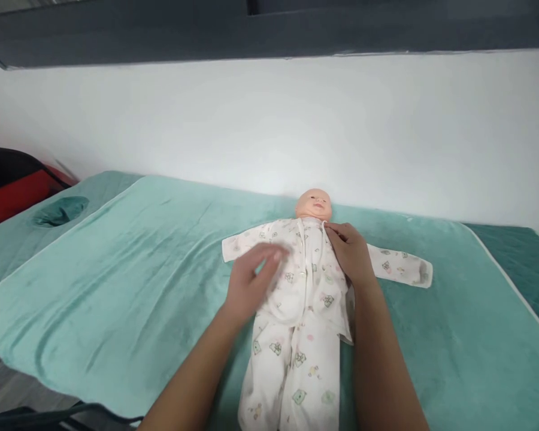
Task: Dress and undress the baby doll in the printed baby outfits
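Note:
On its back lies a baby doll, its head toward the wall. It wears a white printed baby shirt that fastens down the front, with both sleeves spread sideways, and white printed trousers. My right hand pinches the edge of the shirt's front panel just below the doll's neck. Over the other half of the chest is my left hand, its fingers curved and parted from the thumb, holding nothing visible. Motion smears its fingertips, and whether they touch the cloth cannot be told.
A green blanket with some wrinkles covers a padded bed, which has a face hole at the left. Behind it rises a white wall. A red and black object stands far left, and dark cables run at the lower left.

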